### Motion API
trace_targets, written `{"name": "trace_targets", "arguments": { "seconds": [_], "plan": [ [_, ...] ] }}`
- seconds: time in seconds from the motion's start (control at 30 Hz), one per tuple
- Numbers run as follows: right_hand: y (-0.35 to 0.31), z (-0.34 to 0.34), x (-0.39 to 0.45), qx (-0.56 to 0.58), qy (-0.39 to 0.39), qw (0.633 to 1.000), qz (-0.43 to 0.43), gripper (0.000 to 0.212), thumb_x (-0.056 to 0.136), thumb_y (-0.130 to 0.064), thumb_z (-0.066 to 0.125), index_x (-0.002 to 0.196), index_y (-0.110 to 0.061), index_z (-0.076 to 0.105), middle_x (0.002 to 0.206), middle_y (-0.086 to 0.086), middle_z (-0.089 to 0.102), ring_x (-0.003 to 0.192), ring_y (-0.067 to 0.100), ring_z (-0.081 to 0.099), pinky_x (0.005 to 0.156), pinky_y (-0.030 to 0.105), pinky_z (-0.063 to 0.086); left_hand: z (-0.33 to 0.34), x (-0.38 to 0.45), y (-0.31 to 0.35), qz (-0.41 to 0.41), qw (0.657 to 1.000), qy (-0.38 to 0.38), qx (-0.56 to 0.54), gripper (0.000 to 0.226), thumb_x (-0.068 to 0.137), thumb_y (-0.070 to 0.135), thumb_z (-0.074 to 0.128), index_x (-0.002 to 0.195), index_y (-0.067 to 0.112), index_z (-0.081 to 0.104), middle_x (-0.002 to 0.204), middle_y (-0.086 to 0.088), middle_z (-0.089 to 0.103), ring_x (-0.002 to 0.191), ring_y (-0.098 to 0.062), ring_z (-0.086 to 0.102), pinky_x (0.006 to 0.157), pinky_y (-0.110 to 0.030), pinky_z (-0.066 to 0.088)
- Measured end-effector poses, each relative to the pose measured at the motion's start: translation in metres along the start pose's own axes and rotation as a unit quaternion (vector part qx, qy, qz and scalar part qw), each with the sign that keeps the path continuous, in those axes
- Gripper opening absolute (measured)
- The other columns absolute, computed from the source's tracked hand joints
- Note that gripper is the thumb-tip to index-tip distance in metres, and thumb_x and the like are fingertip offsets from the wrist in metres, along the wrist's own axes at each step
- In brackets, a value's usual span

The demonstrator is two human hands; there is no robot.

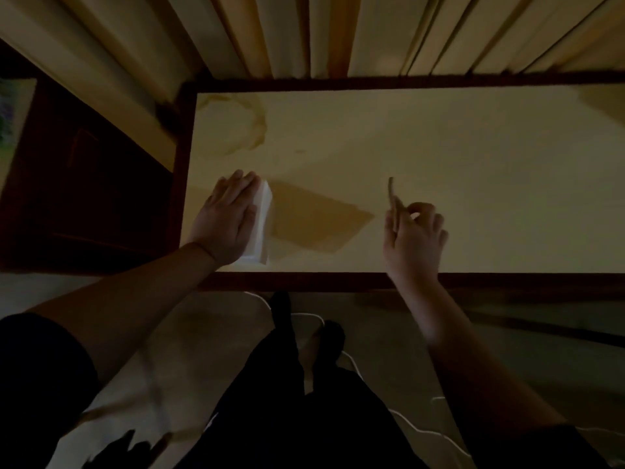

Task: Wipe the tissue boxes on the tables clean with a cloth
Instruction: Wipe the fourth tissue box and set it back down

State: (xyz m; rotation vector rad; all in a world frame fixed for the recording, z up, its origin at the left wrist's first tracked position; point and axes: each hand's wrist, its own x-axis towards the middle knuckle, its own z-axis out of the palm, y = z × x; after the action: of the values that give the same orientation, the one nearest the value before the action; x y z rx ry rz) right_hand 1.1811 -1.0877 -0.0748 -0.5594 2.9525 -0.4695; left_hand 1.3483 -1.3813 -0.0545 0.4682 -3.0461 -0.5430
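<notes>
From the head camera, the left hand (230,218) lies palm down with its fingers straight and together, laid flat over a white tissue box (261,225) that sits on the pale table (439,147), near the table's left end and close to its near edge. Most of the box is under the hand; only its right side and near corner show, just right of the fingers and thumb. The box's long axis runs from the near edge of the table toward the far one, leaning slightly rightward. The right hand (414,235) hovers over the table's near edge, well apart from the box, wrist bent up and fingers curled, pinching a thin, tan, strip-like thing (392,194) that stands upright from the fingertips; whether this is the cloth I cannot tell in the dim, blurred light. Both forearms reach in from below, bare under dark short sleeves.
</notes>
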Motion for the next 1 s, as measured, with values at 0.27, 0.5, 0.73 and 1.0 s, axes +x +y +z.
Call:
{"name": "trace_targets", "arguments": {
  "seconds": [0.27,0.5,0.73,1.0],
  "plan": [
    [0.002,0.057,-0.039,-0.104,-0.294,0.950,0.010,0.087,0.105,-0.066,0.030,0.168,-0.021,-0.011,0.175,0.008,-0.017,0.159,0.037,-0.021,0.128,0.061,-0.006,0.003,0.000,-0.004,0.009,0.999,0.006,-0.046,0.058,0.109,0.034,0.027,0.158,0.004,0.039,0.165,-0.012,0.037,0.158,-0.031,0.022,0.129,-0.052,0.017],
    [-0.121,0.025,-0.051,-0.002,-0.205,0.965,-0.165,0.076,0.107,-0.061,0.033,0.169,-0.028,0.005,0.177,0.000,0.000,0.162,0.025,-0.013,0.131,0.053,0.002,-0.010,0.001,-0.005,-0.025,0.989,0.014,-0.148,0.060,0.109,0.048,0.030,0.163,0.022,0.032,0.172,0.002,0.022,0.161,-0.016,0.008,0.131,-0.048,0.010],
    [-0.214,0.028,-0.025,0.024,-0.191,0.934,-0.301,0.070,0.112,-0.052,0.021,0.169,-0.020,-0.003,0.177,-0.002,-0.013,0.160,0.012,-0.021,0.132,0.048,-0.003,-0.022,-0.018,-0.051,-0.273,0.916,0.083,-0.283,0.055,0.107,0.035,0.053,0.160,0.028,0.039,0.167,0.001,0.033,0.153,-0.018,0.032,0.119,-0.034,0.030],
    [-0.180,0.043,-0.022,0.051,-0.178,0.929,-0.322,0.112,0.093,-0.083,0.039,0.169,-0.011,-0.001,0.177,0.002,-0.011,0.163,0.024,-0.011,0.129,0.062,-0.002,-0.013,-0.021,-0.081,-0.300,0.902,-0.087,-0.297,0.055,0.104,0.036,0.057,0.156,0.022,0.046,0.161,-0.003,0.044,0.145,-0.022,0.044,0.114,-0.031,0.035]
  ]
}}
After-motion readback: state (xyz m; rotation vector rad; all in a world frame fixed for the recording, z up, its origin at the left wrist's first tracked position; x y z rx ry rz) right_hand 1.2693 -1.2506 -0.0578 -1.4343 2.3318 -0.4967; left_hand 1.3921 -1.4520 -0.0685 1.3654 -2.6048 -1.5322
